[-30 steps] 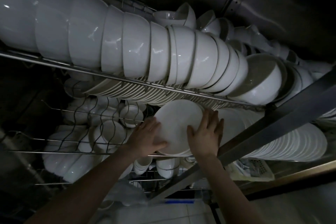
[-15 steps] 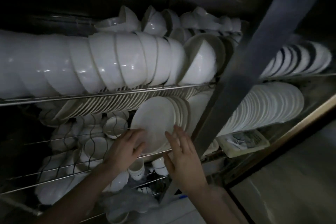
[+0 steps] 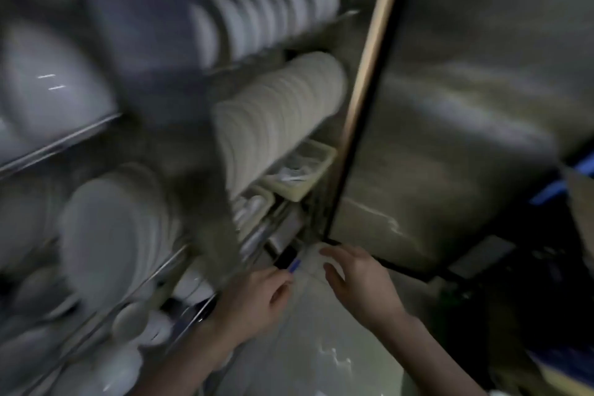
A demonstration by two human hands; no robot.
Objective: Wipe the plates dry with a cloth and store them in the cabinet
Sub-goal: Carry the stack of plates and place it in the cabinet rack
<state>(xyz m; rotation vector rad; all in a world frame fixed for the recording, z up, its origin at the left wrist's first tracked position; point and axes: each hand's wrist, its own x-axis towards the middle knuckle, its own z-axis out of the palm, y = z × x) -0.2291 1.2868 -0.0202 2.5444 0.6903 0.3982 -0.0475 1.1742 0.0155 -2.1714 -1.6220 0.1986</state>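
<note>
White round plates [image 3: 276,119] stand on their edges in a long, tight row inside the cabinet [image 3: 138,42]. More smooth plates [image 3: 112,235] lean on a thin metal wire rack [image 3: 173,254] lower down on the left. Up high, deep white bowls [image 3: 263,10] sit side by side.

Just under the long row is a pale yellow plastic basket [image 3: 321,167] with small white things in it, too blurry to name. A shiny steel door [image 3: 450,112] is on the right.

The left hand [image 3: 254,302] and the right hand [image 3: 360,283] hang near each other over the pale floor [image 3: 321,341]. Both are loose, with fingers a little bent, and hold nothing.
</note>
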